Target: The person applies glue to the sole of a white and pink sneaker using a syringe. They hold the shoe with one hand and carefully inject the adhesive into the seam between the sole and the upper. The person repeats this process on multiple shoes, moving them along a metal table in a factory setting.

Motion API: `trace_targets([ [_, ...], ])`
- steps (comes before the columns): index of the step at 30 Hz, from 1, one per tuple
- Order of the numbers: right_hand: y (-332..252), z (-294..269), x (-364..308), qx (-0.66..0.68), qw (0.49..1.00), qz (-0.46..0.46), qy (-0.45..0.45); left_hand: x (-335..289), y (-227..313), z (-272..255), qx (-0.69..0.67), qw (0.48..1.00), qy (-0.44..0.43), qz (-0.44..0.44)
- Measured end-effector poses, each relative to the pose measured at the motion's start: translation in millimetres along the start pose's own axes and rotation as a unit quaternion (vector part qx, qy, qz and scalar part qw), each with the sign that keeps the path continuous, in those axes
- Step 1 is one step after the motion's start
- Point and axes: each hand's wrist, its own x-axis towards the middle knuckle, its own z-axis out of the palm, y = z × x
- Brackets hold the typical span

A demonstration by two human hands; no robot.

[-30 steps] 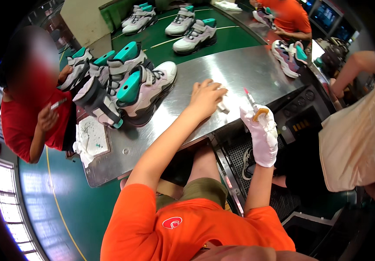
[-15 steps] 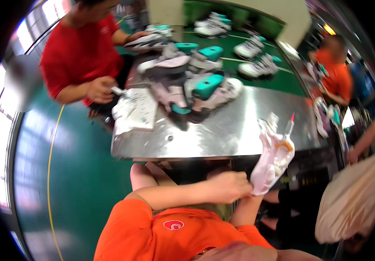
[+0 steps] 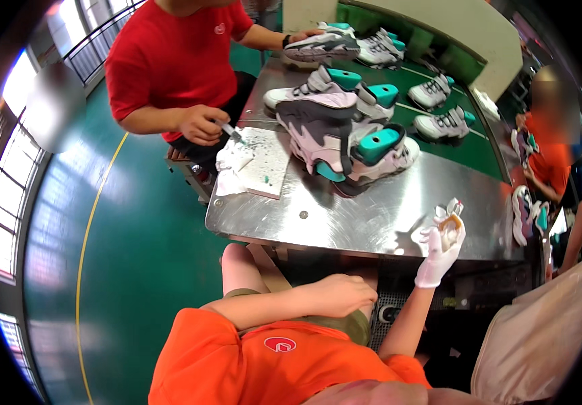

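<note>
My right hand (image 3: 439, 253) is raised over the near right edge of the metal table, wearing a white glove. Its fingers are curled around a crumpled white thing with an orange-brown edge (image 3: 450, 223); I cannot make out its kind. Bare, my left hand (image 3: 346, 295) lies over my lap with its fingers folded in, and nothing shows in it. Nearest to both hands is the table's shiny metal top (image 3: 351, 226). Past it, a pile of grey, white and pink sneakers (image 3: 321, 128) with turquoise shoe lasts inside stands at the table's middle.
Across the corner, a person in a red shirt (image 3: 176, 67) holds a sneaker (image 3: 321, 47) and a small brush (image 3: 230, 130) above a stained white pad (image 3: 267, 162). More sneakers (image 3: 439, 125) stand on the green belt. A beige cloth (image 3: 541, 324) hangs at right.
My left hand has come away from the right glove's wrist and moved down to my lap. The red-tipped clear stick at my right hand no longer shows. The whole view has shifted.
</note>
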Motion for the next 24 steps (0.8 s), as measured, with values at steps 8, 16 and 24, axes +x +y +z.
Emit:
trace_targets([
  [8, 38, -24, 0, -0.128, 0.99, -0.062, 0.008, -24, 16, -116, -0.117, 0.941, 0.18, -0.261],
  [16, 51, -9, -12, -0.33, 0.923, -0.186, 0.06, -18, 9, -156, 0.116, 0.934, 0.302, -0.154],
  [24, 48, -6, -14, -0.363, 0.895, -0.248, 0.076, 33, 11, -132, 0.127, 0.97, 0.191, -0.076],
])
